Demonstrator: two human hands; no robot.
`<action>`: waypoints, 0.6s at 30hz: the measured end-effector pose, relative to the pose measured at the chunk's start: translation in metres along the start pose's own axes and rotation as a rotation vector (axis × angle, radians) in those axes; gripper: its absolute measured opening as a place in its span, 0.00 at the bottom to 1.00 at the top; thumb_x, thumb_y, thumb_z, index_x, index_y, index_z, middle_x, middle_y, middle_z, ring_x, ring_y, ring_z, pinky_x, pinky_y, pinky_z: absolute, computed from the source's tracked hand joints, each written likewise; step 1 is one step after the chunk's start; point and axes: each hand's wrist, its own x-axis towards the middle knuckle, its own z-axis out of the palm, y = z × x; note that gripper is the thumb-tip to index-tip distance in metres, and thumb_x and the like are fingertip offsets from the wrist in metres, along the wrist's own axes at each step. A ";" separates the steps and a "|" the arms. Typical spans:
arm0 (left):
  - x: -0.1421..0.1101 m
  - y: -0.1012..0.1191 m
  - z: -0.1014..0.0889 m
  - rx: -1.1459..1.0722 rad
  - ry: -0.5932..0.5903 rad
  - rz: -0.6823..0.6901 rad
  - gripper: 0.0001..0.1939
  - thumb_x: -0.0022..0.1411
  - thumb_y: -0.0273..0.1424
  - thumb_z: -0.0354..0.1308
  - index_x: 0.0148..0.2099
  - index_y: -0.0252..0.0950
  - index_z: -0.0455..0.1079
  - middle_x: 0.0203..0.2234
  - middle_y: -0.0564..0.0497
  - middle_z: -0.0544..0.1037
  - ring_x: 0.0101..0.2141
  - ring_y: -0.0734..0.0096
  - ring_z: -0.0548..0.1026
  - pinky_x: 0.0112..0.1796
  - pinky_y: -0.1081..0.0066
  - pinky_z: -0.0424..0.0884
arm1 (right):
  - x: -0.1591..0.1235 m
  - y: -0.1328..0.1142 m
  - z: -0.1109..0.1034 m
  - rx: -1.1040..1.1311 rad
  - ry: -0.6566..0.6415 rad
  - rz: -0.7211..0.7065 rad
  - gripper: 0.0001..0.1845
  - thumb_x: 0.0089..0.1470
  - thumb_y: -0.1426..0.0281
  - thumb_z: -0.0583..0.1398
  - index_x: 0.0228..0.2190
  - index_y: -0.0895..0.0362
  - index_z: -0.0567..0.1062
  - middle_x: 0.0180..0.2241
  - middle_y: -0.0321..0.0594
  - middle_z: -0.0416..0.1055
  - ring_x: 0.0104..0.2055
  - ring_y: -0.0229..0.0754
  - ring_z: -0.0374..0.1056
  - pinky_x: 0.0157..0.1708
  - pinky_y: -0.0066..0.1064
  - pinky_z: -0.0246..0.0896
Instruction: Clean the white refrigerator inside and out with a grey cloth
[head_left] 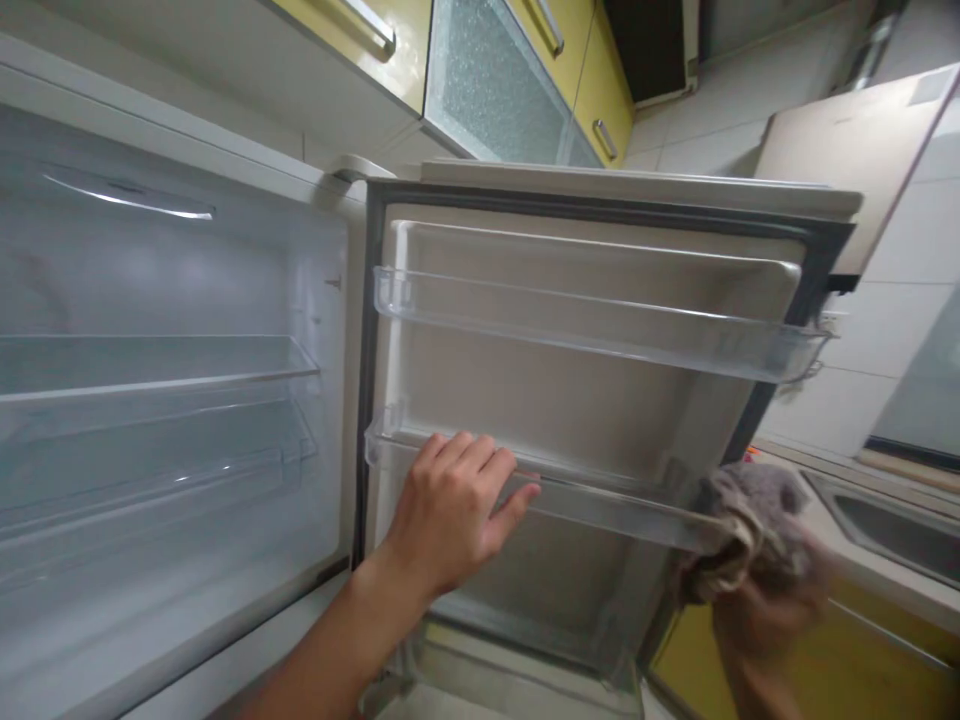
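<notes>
left hand is resting at six o'clock, thumb pointing toward two; right hand is gripping, looking blurred, at four.

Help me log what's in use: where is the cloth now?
Lower right in the head view, the cloth is bunched in the right hand at the right end of the clear door bin the left hand touches.

The person's blurred right hand has its fingers partly hidden by a crumpled grey-brown cloth, which also covers the outer end of the lower clear plastic door shelf. The left edge cuts off the white refrigerator compartment; the bottom edge crops the bare left forearm.
</notes>
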 end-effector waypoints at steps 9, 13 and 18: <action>0.006 0.014 0.010 0.041 0.057 -0.038 0.14 0.80 0.41 0.55 0.39 0.43 0.70 0.34 0.51 0.79 0.38 0.55 0.74 0.42 0.56 0.59 | -0.140 0.094 -0.083 -0.196 -0.293 0.432 0.36 0.43 0.39 0.67 0.49 0.42 0.76 0.46 0.41 0.81 0.52 0.72 0.79 0.57 0.69 0.74; 0.007 0.015 0.012 0.041 0.068 -0.035 0.14 0.80 0.39 0.56 0.38 0.43 0.70 0.34 0.52 0.79 0.38 0.55 0.74 0.42 0.56 0.58 | -0.101 0.081 -0.062 -0.207 -0.266 0.428 0.39 0.39 0.39 0.70 0.48 0.46 0.78 0.45 0.44 0.81 0.49 0.69 0.79 0.50 0.63 0.78; 0.007 0.013 0.010 -0.003 0.077 -0.037 0.12 0.79 0.38 0.57 0.39 0.43 0.71 0.34 0.52 0.78 0.38 0.56 0.74 0.41 0.56 0.58 | 0.025 0.008 0.020 0.086 -0.049 0.124 0.38 0.36 0.47 0.72 0.47 0.54 0.75 0.39 0.43 0.76 0.39 0.53 0.73 0.44 0.46 0.71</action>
